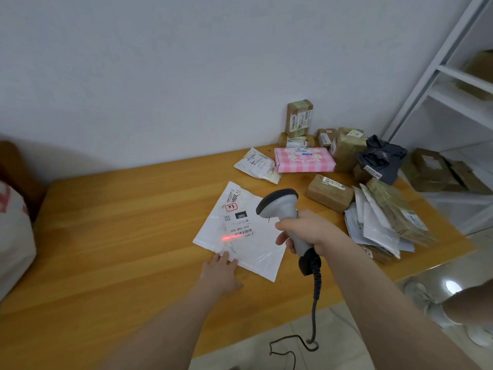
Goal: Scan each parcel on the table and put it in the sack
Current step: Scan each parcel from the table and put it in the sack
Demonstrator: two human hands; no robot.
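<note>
right hand (310, 231) wrapped round the grey scanner (280, 206), red line on the white mailer's (240, 231) label, left hand (220, 271) fingers (224, 256) flat, pressed together on its near edge, wooden bench (120, 236)

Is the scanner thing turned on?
On. The scanner casts a red line across the label of the white parcel.

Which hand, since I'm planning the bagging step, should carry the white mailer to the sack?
Left. The left hand touches the white mailer and the sack lies on that side; the right hand grips the scanner.
</note>
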